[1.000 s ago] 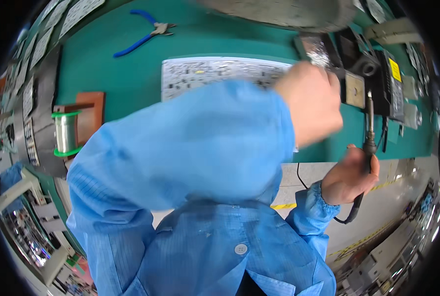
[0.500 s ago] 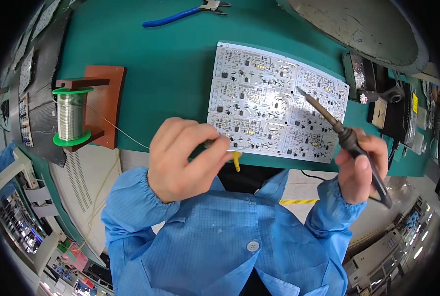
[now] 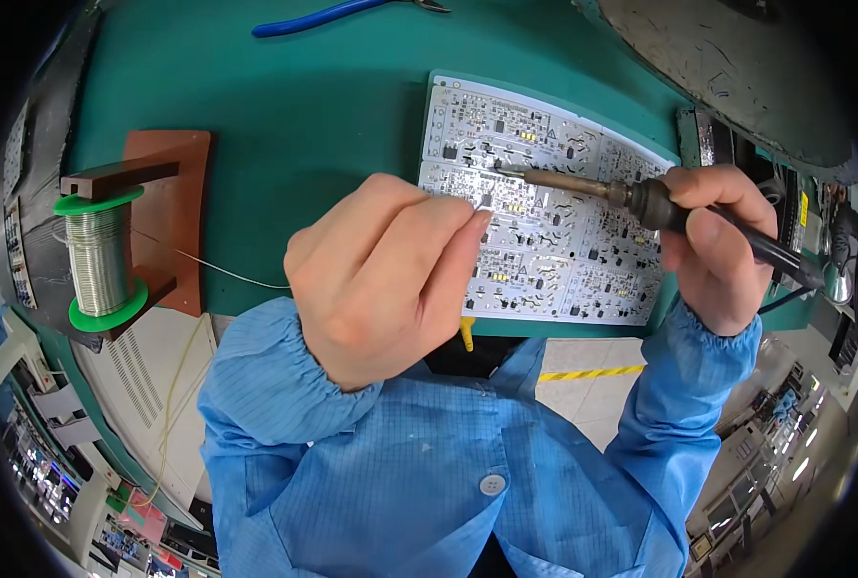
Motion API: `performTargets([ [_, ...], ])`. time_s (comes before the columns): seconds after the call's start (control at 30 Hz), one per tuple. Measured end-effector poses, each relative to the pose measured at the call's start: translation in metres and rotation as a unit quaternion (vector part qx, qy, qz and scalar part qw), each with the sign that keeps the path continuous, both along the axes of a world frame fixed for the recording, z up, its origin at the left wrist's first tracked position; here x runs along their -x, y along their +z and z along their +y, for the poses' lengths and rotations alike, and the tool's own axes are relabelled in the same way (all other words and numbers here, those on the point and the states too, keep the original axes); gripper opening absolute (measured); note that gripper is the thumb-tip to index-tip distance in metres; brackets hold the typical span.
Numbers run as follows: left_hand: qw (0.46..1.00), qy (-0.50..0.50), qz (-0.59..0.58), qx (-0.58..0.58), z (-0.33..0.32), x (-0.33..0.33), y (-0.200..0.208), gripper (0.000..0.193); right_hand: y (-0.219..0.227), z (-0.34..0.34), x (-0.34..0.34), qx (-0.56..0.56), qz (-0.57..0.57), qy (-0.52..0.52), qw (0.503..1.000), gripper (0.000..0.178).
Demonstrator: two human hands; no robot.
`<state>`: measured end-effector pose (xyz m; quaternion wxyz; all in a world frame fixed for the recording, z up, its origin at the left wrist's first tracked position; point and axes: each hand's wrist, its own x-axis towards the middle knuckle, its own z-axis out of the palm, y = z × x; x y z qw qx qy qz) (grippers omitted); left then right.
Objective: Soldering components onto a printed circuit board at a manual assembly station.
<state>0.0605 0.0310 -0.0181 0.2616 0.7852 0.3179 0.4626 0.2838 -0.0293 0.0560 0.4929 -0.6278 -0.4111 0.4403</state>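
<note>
My right hand [image 3: 723, 246] grips a soldering iron [image 3: 655, 202] by its black handle. The iron lies across a white panel of circuit boards [image 3: 598, 255], its tip at the upper left part, touching or just above the surface. Over the panel's left edge is my left hand [image 3: 381, 279], thumb and fingers pinched together. Thin solder wire [image 3: 232, 276] runs from a green-flanged spool [image 3: 100, 258] and passes behind this hand; the fingers hide the pinched length. Small dark chips and yellow parts dot the panel.
The spool sits on a brown holder [image 3: 193, 226] at the left of the green mat [image 3: 256, 116]. Blue-handled cutters [image 3: 318, 17] lie at the far edge. A large grey rounded object [image 3: 728, 72] overhangs the far right. Something yellow [image 3: 467, 333] shows at the panel's near edge.
The soldering iron has swung left and flatter, its tip moving from the panel's middle to its upper left. My left hand has moved up and right over the panel. The view has shifted slightly.
</note>
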Motion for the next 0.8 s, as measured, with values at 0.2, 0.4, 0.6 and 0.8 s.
performTargets([
  [0.2, 1.0, -0.003, 0.007, -0.003, 0.004, 0.0, -0.007, 0.018, -0.003, 0.009, -0.001, 0.017, 0.005, 0.019, 1.0, 0.02],
  [0.4, 1.0, -0.003, 0.015, -0.005, 0.004, -0.001, -0.009, 0.02, -0.005, 0.014, -0.007, 0.028, 0.023, 0.043, 0.998, 0.022],
  [0.6, 0.999, -0.03, 0.038, 0.018, 0.004, 0.002, -0.002, 0.018, -0.006, 0.016, -0.015, 0.01, 0.011, 0.067, 0.998, 0.026],
  [0.8, 0.997, -0.034, 0.053, 0.033, 0.002, 0.005, -0.003, 0.02, -0.013, 0.019, -0.015, 0.006, 0.018, 0.058, 0.998, 0.026],
])
